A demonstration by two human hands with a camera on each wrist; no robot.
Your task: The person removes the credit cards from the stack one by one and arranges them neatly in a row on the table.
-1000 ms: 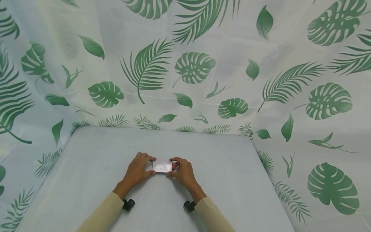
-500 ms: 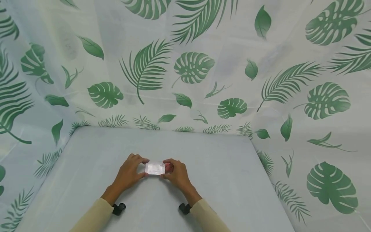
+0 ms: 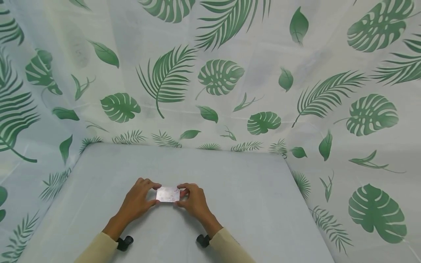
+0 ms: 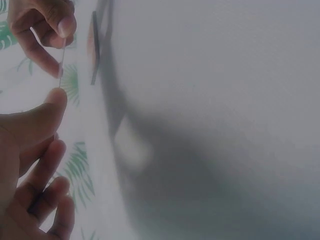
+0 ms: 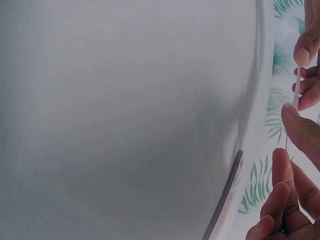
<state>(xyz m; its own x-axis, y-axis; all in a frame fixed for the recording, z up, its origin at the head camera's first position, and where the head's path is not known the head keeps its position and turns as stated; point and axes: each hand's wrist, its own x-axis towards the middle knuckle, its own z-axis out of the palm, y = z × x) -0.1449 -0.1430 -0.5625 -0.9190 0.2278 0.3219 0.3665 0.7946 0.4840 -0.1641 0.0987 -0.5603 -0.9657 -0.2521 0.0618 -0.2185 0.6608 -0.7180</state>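
A small pale card [image 3: 167, 194] is held flat out between the two hands in the head view. My left hand [image 3: 137, 197] pinches its left edge, thumb at the near corner and fingertip at the far one. My right hand [image 3: 195, 200] pinches the right edge the same way. Seen nearly edge-on, the card [image 4: 61, 67] is a thin line in the left wrist view. Beneath the right hand, a flat dark-edged object [image 5: 224, 195] with a pinkish face lies on the table; in the head view it is mostly hidden.
A white-covered table [image 3: 250, 204] spreads around the hands. White sheeting printed with green leaves [image 3: 220, 76] rises behind it and along both sides. Black wrist cameras [image 3: 125, 243] sit at both cuffs.
Both hands have moved left and slightly nearer to the person, carrying the card with them. The grip on its two edges looks the same.
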